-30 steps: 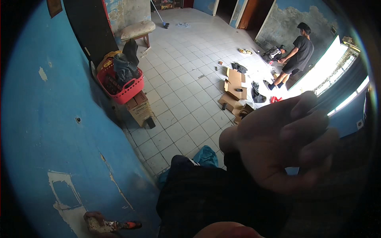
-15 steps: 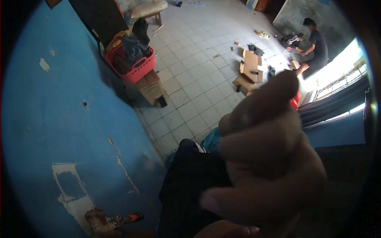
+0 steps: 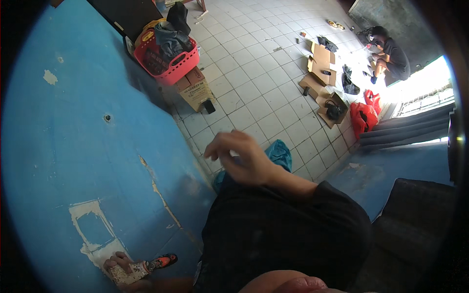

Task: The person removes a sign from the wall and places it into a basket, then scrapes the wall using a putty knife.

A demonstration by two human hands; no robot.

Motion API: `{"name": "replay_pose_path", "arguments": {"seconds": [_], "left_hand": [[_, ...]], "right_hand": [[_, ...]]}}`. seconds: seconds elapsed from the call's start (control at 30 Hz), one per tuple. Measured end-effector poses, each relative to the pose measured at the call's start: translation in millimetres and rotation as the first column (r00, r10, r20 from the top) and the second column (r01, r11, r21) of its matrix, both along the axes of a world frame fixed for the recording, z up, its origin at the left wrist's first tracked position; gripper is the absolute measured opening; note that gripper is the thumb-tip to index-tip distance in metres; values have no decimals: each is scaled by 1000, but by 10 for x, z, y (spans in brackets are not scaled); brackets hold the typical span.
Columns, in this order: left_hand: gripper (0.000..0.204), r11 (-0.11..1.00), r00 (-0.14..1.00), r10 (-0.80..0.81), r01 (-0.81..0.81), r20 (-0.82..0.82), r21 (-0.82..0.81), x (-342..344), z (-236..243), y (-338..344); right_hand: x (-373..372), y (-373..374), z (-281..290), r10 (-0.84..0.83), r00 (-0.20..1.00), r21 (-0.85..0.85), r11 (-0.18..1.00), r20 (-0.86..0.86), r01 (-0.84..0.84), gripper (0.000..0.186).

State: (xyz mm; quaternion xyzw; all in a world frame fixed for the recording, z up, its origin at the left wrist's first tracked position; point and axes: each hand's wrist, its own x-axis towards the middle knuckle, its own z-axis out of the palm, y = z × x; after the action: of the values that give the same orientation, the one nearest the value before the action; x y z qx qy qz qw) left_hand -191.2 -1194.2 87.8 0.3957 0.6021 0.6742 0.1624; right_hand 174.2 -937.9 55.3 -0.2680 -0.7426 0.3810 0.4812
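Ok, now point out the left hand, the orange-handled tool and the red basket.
Left hand (image 3: 118,262), head view: on its fingers.
Orange-handled tool (image 3: 164,261), head view: on the handle.
Red basket (image 3: 168,76), head view: on its outer wall.

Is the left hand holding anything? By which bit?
The left hand grips a scraper-like tool by its pale end; the orange handle sticks out.

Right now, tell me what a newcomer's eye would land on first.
Probably the big blue wall filling the left side, where, at lower left, the left hand holds a smeared tool with an orange-and-black end beside a pale patch. Near the middle, the curled right hand stands out above the dark clothing. Farther off, a red basket sits at upper left and a person crouches at upper right.
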Motion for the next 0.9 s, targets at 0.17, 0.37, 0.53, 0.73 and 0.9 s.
{"name": "replay_pose_path", "arguments": {"seconds": [0.17,0.37,0.53,0.73,0.9], "left_hand": [[57,999,999,-43,44,-10,28,-53,0,62],[55,992,994,-103,105,-29,73,-75,-23,62],[51,977,985,-170,166,22,136,-38,-88,134],[46,984,989,77,-96,125,153,449,-8,403],[54,998,985,-28,16,172,68,501,153,459]], "right_hand": [[-125,-146,-30,141,938,95,979,316,-179,28],[-416,-135,-20,195,908,174,946,371,-274,27],[-848,-437,17,570,816,51,816,93,-576,32],[-1343,-902,-202,731,679,12,680,64,-733,57],[-1391,-975,-177,808,582,-186,560,-91,-807,62]]}}
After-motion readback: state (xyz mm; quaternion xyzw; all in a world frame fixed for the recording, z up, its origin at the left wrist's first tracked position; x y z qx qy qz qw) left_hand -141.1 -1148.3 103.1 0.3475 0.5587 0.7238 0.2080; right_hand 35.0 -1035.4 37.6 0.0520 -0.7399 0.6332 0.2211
